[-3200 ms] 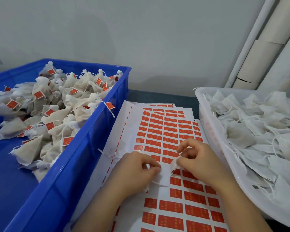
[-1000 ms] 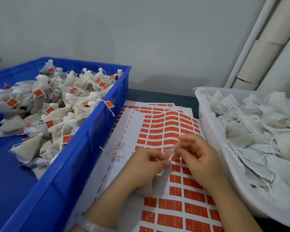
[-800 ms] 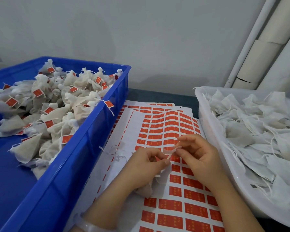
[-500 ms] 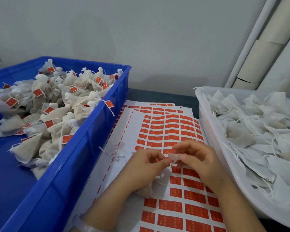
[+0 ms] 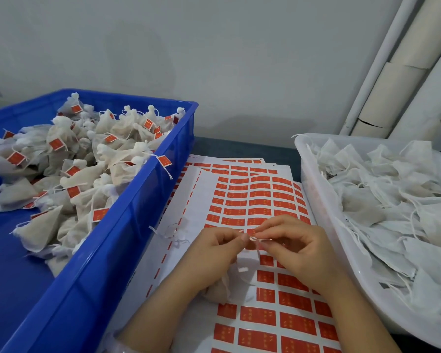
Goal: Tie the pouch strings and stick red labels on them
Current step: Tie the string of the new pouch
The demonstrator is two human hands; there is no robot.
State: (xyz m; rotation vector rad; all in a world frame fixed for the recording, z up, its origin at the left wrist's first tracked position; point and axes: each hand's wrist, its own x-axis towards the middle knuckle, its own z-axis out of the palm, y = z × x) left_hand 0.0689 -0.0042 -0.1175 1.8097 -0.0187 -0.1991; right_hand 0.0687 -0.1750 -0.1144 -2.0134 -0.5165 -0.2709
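A small cream pouch hangs under my left hand, whose fingers hold it and pinch its white string. My right hand faces it, thumb and forefinger pinching a red label folded over the string between the two hands. Both hands hover over the sheets of red labels lying flat in the middle. A short white strip dangles below the fingertips.
A blue crate on the left holds several tied pouches with red labels. On the right, a white tub is filled with untied white pouches. Loose string ends lie on the sheets. Pale pipes stand at the back right.
The hands drew together. The right hand peeled a red label off the sheet and brought it to the string held by the left hand; the lifted sheet has settled back down.
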